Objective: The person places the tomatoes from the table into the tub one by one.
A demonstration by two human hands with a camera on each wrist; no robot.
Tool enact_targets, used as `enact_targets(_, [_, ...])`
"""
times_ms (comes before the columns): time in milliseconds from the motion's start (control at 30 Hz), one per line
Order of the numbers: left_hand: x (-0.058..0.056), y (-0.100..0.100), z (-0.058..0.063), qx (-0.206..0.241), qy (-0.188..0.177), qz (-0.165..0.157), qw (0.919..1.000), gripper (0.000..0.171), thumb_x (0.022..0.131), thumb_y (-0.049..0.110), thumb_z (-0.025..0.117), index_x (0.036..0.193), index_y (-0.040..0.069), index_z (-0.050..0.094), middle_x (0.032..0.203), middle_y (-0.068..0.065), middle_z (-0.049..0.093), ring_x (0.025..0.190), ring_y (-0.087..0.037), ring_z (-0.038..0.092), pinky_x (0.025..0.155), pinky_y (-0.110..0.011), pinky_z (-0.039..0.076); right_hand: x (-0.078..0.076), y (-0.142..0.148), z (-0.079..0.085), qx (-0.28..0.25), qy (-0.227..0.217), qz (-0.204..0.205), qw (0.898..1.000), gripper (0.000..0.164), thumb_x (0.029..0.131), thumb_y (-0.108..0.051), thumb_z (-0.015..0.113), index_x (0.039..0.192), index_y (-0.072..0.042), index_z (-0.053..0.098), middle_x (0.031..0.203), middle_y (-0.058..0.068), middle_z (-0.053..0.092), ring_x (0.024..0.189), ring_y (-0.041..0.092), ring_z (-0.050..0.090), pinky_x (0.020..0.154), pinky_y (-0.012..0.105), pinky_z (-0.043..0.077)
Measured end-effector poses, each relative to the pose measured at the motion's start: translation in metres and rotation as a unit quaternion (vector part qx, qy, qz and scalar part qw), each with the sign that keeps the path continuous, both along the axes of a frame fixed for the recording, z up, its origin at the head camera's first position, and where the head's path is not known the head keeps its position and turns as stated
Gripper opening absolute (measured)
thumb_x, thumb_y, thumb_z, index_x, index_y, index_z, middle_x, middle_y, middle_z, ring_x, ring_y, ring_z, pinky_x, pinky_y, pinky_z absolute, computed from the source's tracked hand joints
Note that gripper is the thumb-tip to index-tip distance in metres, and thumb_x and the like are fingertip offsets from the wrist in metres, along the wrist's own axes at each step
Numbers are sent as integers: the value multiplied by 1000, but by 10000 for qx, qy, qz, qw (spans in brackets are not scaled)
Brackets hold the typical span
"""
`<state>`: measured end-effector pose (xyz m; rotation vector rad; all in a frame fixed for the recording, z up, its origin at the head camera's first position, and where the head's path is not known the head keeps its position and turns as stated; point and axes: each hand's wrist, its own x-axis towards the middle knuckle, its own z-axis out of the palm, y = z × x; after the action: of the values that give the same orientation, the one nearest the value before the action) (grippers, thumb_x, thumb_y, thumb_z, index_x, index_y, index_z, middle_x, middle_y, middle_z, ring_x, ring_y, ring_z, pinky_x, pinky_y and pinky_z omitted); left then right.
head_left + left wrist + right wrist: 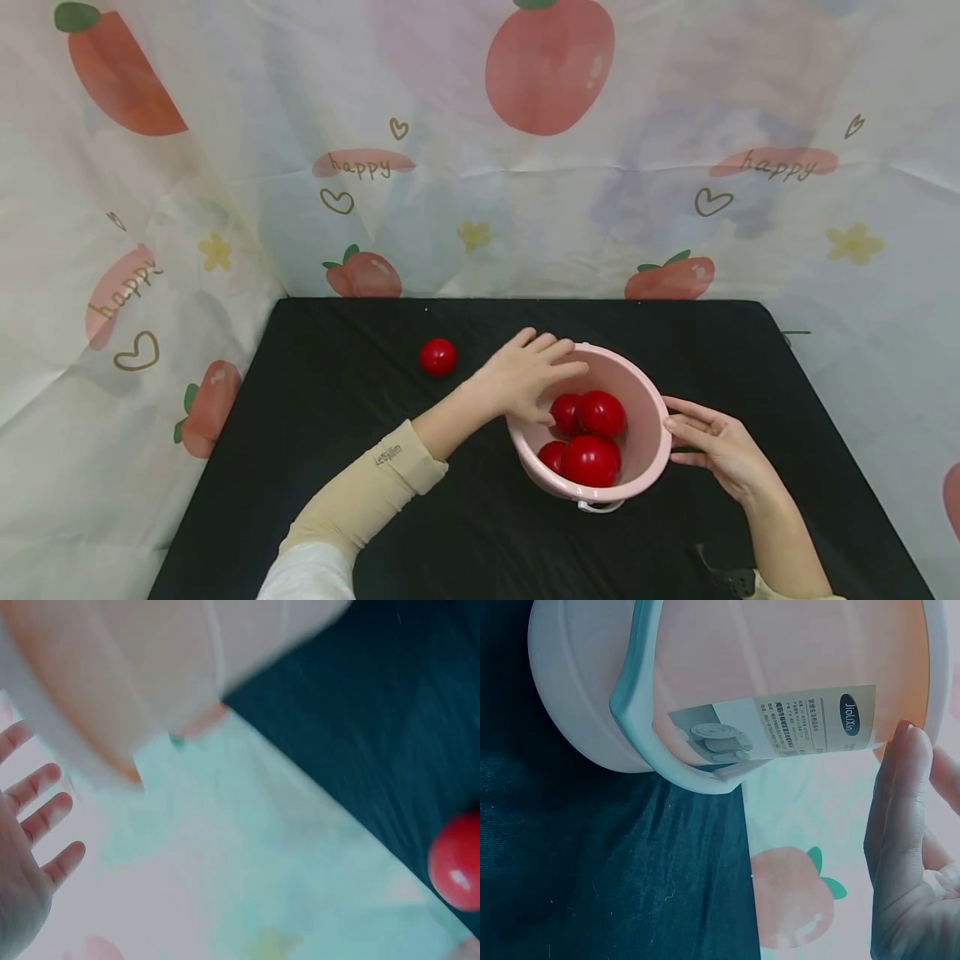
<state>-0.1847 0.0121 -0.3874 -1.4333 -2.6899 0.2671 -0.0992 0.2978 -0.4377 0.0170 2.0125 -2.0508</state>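
Observation:
A pink bucket (637,454) stands on the black-covered table with several shiny red balls (591,461) inside. My left hand (525,379) is over the bucket's left rim with its fingers spread and nothing in its grasp. In the left wrist view, those fingers (46,814) are extended near the bucket's rim (67,742). On the right side, my right hand (716,442) holds the rim between thumb and fingers. The right wrist view shows its fingers (904,802) along the outer wall, near a printed label (810,724). One red ball (438,357) lies outside, left of the bucket.
The bucket's pale handle (600,507) hangs down on the near side. Black cloth (360,400) covers the table (465,550). Behind and beside it hangs a pale curtain (450,83) printed with fruit, hearts and flowers.

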Motion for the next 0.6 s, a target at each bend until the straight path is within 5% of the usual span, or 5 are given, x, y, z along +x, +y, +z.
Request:
enact_targets(133, [-18, -32, 1, 634, 77, 479, 9968, 74, 72, 61, 61, 135, 29, 39, 135, 0, 38, 119, -17, 34, 99, -38, 28, 0, -1, 1, -18, -28, -5, 10000, 35, 90, -1, 54, 104, -31, 64, 89, -6, 69, 78, 9, 66, 62, 30, 54])
enact_targets(267, [-37, -62, -11, 1063, -126, 1245, 9864, 75, 75, 62, 59, 138, 28, 37, 138, -3, 35, 123, -22, 33, 101, -43, 26, 0, -1, 1, 9, -54, -26, 10000, 34, 90, -2, 54, 104, -31, 64, 89, -6, 69, 78, 8, 65, 62, 29, 54])
enact_targets(433, [-56, -95, -37, 1469, -415, 2376, 9593, 78, 75, 63, 59, 140, 29, 32, 141, -5, 30, 127, -26, 30, 102, -47, 23, 0, -2, 0, 155, -15, -46, 9999, 32, 89, -5, 56, 104, -32, 64, 89, -7, 69, 78, 8, 66, 62, 29, 54])
enact_targets(600, [-61, -118, -68, 1739, -589, 3220, 9288, 81, 74, 58, 63, 141, 26, 30, 143, -8, 27, 127, -29, 27, 103, -49, 21, -1, -2, 0, 206, -11, -59, 9998, 31, 89, -6, 57, 104, -32, 63, 89, -7, 69, 78, 8, 66, 63, 30, 54])
